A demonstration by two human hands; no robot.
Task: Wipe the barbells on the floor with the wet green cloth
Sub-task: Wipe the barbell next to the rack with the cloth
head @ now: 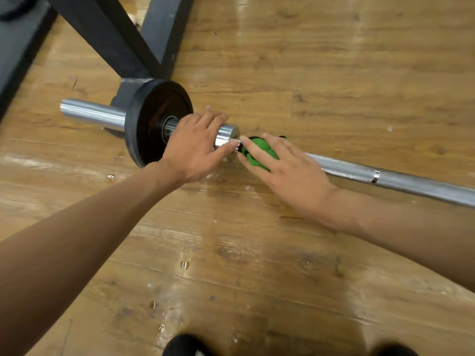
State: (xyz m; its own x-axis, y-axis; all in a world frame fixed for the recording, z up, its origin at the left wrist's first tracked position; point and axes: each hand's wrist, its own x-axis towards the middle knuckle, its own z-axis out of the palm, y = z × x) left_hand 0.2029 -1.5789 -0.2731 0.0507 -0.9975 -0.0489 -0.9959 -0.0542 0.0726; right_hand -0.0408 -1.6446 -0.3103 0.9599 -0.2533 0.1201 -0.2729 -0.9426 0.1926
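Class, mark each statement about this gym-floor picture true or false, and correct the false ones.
1. The right hand presses the green cloth onto the barbell. True.
2. One hand lies flat on the floor. False: the left hand holds the barbell's chrome sleeve, beside the black plate.
3. The cloth sits at the sleeve's free end, beyond the plate. False: it is on the shaft, right beside the sleeve's inner end.
4. The barbell lies on a wooden floor. True.
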